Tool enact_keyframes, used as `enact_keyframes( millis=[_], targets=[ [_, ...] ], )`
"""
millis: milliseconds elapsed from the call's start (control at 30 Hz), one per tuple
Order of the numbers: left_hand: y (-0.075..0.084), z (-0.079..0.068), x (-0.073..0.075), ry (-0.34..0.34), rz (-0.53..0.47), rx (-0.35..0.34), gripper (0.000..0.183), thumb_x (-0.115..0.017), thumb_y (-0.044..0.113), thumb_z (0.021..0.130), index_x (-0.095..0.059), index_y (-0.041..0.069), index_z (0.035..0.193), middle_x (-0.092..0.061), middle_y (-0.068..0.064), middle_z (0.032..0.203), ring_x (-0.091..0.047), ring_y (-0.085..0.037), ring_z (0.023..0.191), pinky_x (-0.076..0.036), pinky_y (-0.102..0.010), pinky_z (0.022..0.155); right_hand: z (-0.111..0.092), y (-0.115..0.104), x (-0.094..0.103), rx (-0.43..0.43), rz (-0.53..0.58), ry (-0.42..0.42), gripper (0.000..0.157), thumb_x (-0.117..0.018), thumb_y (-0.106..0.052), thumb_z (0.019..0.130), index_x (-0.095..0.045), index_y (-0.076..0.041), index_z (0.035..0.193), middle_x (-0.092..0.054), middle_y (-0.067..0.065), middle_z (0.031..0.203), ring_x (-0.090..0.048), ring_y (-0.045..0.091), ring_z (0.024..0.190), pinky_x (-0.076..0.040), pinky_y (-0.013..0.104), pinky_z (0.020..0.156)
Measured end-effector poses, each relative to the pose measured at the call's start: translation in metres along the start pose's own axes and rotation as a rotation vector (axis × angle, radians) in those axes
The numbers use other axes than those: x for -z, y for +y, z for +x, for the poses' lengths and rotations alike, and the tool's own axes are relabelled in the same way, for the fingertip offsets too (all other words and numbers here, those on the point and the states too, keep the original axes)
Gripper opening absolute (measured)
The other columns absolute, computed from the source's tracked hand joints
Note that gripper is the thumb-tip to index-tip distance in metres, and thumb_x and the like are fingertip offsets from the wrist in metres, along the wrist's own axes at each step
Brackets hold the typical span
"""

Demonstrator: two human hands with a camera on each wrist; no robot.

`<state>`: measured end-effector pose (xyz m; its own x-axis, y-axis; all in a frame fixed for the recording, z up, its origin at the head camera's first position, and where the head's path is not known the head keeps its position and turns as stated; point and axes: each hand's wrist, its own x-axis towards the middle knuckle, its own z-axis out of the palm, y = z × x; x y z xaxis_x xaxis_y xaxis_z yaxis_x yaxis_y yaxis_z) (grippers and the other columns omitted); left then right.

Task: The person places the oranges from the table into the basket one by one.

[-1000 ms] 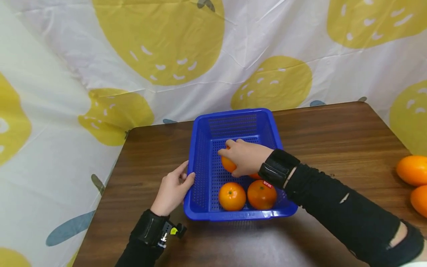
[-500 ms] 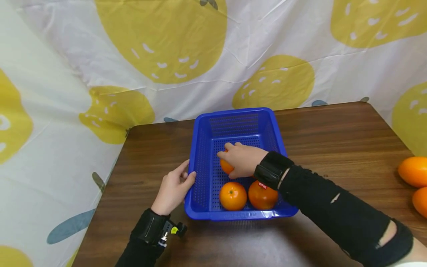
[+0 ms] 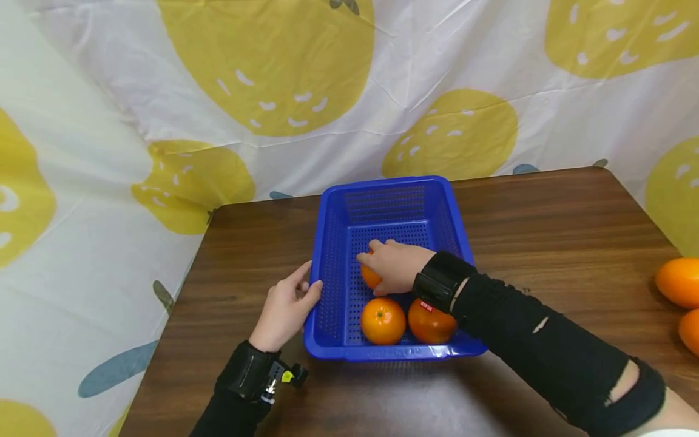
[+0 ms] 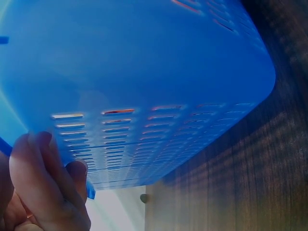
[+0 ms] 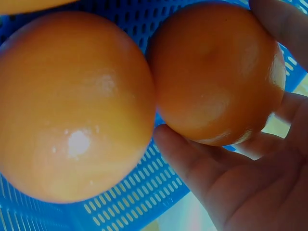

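A blue perforated plastic basket (image 3: 385, 204) stands on the wooden table. My left hand (image 3: 284, 311) holds its left rim, thumb over the top edge; in the left wrist view its fingers (image 4: 41, 178) lie against the outer wall. Inside the basket, my right hand (image 3: 401, 264) grips an orange (image 3: 370, 277), mostly covered by the hand from above. The right wrist view has fingers and thumb spread round this orange (image 5: 216, 72), with another orange (image 5: 77, 106) right beside it. Two more show along the basket's front: an orange (image 3: 383, 321) and an orange with a red sticker (image 3: 431, 325).
At the table's right edge lie two more oranges, a rear orange (image 3: 679, 282) and a front orange (image 3: 690, 331), partly cut off by the frame. Behind the table (image 3: 551, 230) hangs a white cloth (image 3: 338, 158) printed with yellow fruit.
My right hand has moved slightly toward the basket's front with the orange. An orange partly visible under the right wrist is now hidden. The left hand keeps its hold on the rim.
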<state>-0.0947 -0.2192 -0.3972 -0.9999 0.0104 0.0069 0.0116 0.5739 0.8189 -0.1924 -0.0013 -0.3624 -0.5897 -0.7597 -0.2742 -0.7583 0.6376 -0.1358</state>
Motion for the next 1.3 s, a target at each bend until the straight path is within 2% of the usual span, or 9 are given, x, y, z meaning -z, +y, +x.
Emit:
enact_keyframes(
  millis=[367, 667, 1300],
  targets=[
    [0.0001, 0.0002, -0.0014, -0.01, -0.018, 0.003, 0.049, -0.053, 0.034, 0.092, -0.041, 0.021, 0.138, -0.056, -0.008, 0.077, -0.055, -0.021, 0.046, -0.051, -0.038, 0.038, -0.0003, 0.0019, -0.0034, -0.01, 0.064, -0.02, 0.072, -0.064, -0.045, 0.081, -0.039, -0.011, 0.139, -0.048, 0.018, 0.128, -0.053, 0.03, 0.104, -0.048, 0.046, 0.092],
    [-0.0023, 0.001, -0.0018, -0.002, -0.01, 0.01, 0.05, -0.053, 0.034, 0.092, -0.041, 0.02, 0.138, -0.056, -0.008, 0.078, -0.056, -0.021, 0.046, -0.051, -0.038, 0.037, 0.0006, 0.0033, -0.0057, -0.033, 0.093, -0.065, 0.072, -0.061, -0.046, 0.083, -0.037, -0.01, 0.14, -0.046, 0.02, 0.133, -0.053, 0.03, 0.107, -0.045, 0.048, 0.096],
    [-0.0019, 0.002, -0.0017, -0.007, -0.004, 0.004, 0.051, -0.053, 0.035, 0.092, -0.04, 0.019, 0.139, -0.057, -0.008, 0.077, -0.056, -0.021, 0.046, -0.051, -0.037, 0.037, 0.0029, 0.0061, -0.0087, -0.057, 0.084, -0.067, 0.074, -0.058, -0.052, 0.083, -0.035, -0.013, 0.142, -0.044, 0.018, 0.136, -0.052, 0.028, 0.109, -0.044, 0.048, 0.097]
  ],
)
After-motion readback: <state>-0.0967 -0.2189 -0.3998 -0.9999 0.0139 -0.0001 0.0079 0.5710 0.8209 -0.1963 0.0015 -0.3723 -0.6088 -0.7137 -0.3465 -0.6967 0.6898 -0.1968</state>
